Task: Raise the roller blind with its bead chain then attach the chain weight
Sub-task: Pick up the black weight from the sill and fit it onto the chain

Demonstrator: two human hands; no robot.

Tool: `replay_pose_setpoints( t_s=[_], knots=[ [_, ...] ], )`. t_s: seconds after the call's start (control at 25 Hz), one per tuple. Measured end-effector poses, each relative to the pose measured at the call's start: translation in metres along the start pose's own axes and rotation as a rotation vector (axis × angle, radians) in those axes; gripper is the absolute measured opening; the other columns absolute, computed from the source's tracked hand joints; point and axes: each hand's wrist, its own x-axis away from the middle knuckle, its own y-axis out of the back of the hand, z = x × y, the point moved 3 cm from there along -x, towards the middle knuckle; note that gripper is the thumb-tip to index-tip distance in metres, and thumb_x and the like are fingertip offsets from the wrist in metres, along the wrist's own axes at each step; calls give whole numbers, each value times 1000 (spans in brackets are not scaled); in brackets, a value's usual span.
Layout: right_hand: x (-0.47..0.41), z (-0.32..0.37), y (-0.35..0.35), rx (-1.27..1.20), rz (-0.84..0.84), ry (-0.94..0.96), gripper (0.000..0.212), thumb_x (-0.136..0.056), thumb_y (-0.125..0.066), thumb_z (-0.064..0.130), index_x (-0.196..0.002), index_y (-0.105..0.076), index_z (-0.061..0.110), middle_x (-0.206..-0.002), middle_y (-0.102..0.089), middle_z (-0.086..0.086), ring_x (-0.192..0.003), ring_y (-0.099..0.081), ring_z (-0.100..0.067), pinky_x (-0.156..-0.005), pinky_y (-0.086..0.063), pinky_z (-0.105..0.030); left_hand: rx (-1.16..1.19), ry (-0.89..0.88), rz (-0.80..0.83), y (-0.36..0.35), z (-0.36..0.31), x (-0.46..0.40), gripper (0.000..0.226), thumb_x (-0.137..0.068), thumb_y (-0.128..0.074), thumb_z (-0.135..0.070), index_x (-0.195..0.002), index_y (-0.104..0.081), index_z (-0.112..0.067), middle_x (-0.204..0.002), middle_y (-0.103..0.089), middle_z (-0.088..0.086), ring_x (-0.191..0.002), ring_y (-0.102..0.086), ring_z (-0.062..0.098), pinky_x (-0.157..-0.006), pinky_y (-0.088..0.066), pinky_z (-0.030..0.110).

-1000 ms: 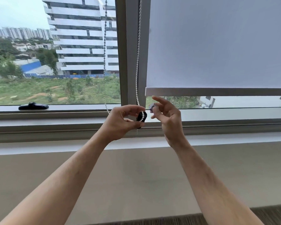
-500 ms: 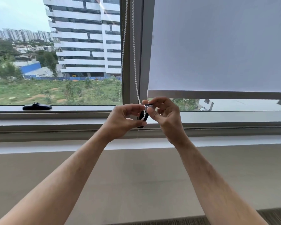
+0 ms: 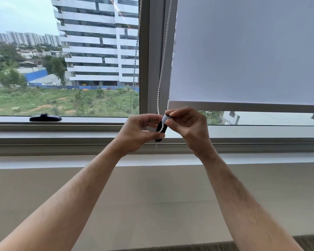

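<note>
Roller blind [image 3: 246, 51] at right, its bottom bar [image 3: 243, 105] above the window sill [image 3: 62, 160]. Bead chain [image 3: 163, 60] hangs left of the blind, before the window frame post [image 3: 152, 51]. Chain weight [image 3: 159, 129] between left hand [image 3: 138, 133] and right hand [image 3: 187, 127], chain entering its top. Window handle [image 3: 44, 117] far left.

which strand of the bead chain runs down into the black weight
The right strand, white against the grey frame, reaches the black weight. The left strand hangs over the glass, ending left of it.
</note>
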Motion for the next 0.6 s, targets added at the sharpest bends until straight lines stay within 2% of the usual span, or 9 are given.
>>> replay_pose_setpoints(
  t_s=[0.08,0.2,0.32,0.48,0.6],
  knots=[
    [-1,0,-1,36,17,29,21,-74,-77,-7,-85,-68,10,-92,-77,-1,-87,-72,-21,-83,-57,-32,-5,-10,0,0,0,0,44,-69,-81,5,-106,-72,-16,-100,-74,13,-91,-67,16,-83,-58,36],
    [-3,1,-4,116,46,54,21,-75,-78,-5,-84,-69,12,-94,-76,-6,-82,-67,-30,-76,-55,-30,-24,-16,5,0,1,-1,43,-69,-81,5,-109,-71,-9,-101,-74,15,-93,-66,17,-83,-58,35],
    [-4,2,-5,150,94,46,25,-75,-78,-7,-87,-70,14,-94,-76,-3,-84,-69,-40,-81,-59,-39,-15,-10,2,2,3,0,43,-69,-80,7,-109,-71,-5,-104,-73,19,-92,-66,17,-78,-59,34],
    [-8,5,-3,198,180,21,27,-79,-75,-5,-95,-74,17,-91,-77,-3,-89,-73,-26,-89,-57,-39,4,-11,17,5,4,-1,44,-69,-80,8,-110,-70,-3,-105,-72,23,-93,-66,20,-77,-59,35],
    [-11,8,-2,242,214,27,28,-82,-72,-6,-98,-74,17,-95,-76,2,-96,-73,-15,-90,-55,-29,16,-10,20,8,6,-3,46,-68,-82,5,-112,-70,-4,-105,-73,17,-95,-66,20,-84,-57,37]
  ],
)
